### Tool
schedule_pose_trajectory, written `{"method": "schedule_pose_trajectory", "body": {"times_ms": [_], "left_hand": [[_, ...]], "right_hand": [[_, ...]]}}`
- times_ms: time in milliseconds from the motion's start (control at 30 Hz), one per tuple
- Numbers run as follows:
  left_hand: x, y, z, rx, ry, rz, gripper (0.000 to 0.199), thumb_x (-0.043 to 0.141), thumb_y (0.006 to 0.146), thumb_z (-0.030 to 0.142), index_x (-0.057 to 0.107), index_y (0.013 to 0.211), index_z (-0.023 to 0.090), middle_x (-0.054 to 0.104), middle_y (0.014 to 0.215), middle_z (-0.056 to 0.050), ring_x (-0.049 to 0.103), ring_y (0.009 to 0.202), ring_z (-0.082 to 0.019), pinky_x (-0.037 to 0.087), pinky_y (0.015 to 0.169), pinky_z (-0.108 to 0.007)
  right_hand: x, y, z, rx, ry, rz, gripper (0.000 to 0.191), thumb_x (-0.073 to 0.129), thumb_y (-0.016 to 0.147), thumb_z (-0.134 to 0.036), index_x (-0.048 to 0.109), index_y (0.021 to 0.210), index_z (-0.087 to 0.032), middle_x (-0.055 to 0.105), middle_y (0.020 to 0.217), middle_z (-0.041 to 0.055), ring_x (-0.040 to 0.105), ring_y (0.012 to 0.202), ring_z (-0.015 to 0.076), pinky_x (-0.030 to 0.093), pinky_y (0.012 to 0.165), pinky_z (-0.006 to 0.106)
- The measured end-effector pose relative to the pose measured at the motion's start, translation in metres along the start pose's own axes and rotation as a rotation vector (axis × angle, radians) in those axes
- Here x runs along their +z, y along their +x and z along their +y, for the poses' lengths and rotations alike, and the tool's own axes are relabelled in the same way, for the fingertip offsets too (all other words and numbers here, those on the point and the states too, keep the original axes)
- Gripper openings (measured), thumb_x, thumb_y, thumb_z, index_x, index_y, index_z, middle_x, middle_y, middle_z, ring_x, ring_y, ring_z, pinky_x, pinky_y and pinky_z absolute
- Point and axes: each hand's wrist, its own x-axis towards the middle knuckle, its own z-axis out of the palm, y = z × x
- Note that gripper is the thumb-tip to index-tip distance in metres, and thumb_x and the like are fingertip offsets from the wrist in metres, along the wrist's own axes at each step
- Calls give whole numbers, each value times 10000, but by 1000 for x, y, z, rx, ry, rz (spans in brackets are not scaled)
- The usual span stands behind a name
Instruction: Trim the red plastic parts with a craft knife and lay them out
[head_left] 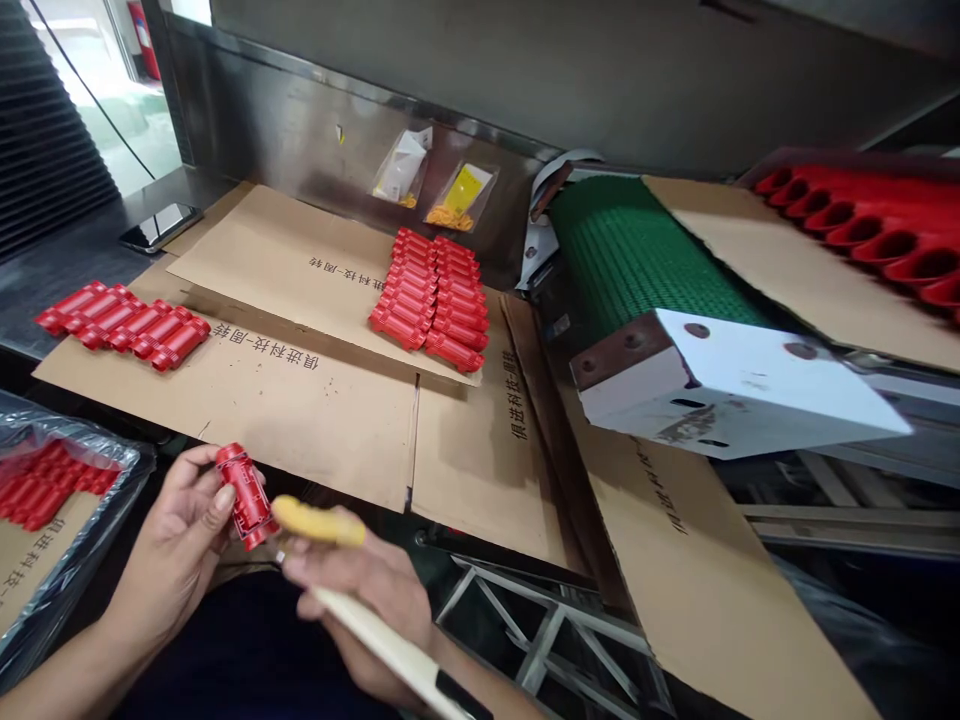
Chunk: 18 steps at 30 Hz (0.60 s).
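My left hand is closed round a short red ribbed plastic tube with dark lines on its side, held tilted above my lap. In my right hand is a long, cream-handled tool with a black band near its lower end. Its small tip shows just below the tube, and I cannot make out its kind. A yellow finger cot covers one finger of that hand and reaches the tube's right side. Beyond my hands lie a row of red tubes at left and two stacked rows of red tubes.
Flattened cardboard covers the bench. A phone lies at its back left. Two bags with yellow pieces lean at the back. A green conveyor belt carries cardboard with red tubes. A plastic-lined box stands lower left.
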Motion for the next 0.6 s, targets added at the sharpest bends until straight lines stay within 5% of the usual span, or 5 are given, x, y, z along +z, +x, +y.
{"method": "schedule_pose_trajectory", "body": {"times_ms": [133,600], "left_hand": [[-8,-3,-1,166,91,39,280,871,881,244,674,1079,255,801,1016,-6,773,881,-144,627,862,-228],[-14,-4,-6,188,158,18,240,836,914,227,683,1093,272,803,1131,16,772,956,-145,645,923,-233]], "right_hand": [[8,-4,8,-88,-90,203,383,672,988,-42,670,1336,-201,771,1243,133,750,1153,238,668,973,375],[14,-2,7,-196,-191,184,336,623,981,-24,668,1303,-108,775,1174,172,739,1051,254,685,897,408]]}}
